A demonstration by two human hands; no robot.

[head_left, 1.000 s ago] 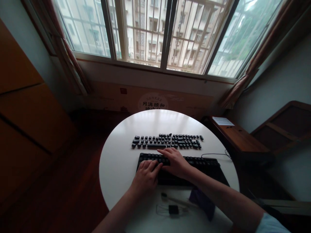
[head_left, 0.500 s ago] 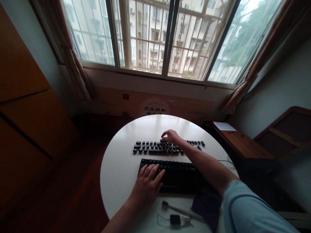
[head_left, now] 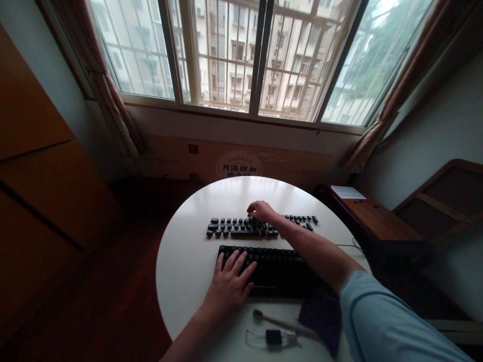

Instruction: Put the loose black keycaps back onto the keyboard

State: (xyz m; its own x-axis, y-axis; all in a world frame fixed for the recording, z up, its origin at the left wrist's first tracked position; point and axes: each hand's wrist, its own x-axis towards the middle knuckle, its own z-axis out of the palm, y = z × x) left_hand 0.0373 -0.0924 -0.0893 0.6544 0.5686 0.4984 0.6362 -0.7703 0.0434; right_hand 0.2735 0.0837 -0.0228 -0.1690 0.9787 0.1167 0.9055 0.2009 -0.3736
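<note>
The person wears a plain, light blue sleeve [head_left: 377,306] of soft-looking cloth on the right arm [head_left: 320,246], loose and creased, ending near the elbow, while the left forearm [head_left: 199,322] is bare and both hands are without gloves.

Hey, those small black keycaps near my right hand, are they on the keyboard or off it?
Off: the keycaps lie loose in rows on the white table, beyond the keyboard, with bare tabletop between.

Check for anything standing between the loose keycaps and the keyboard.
The right forearm crosses over the gap, with a thin cable to its right; left of the forearm, nothing visible stands between keycaps and keyboard.
</note>
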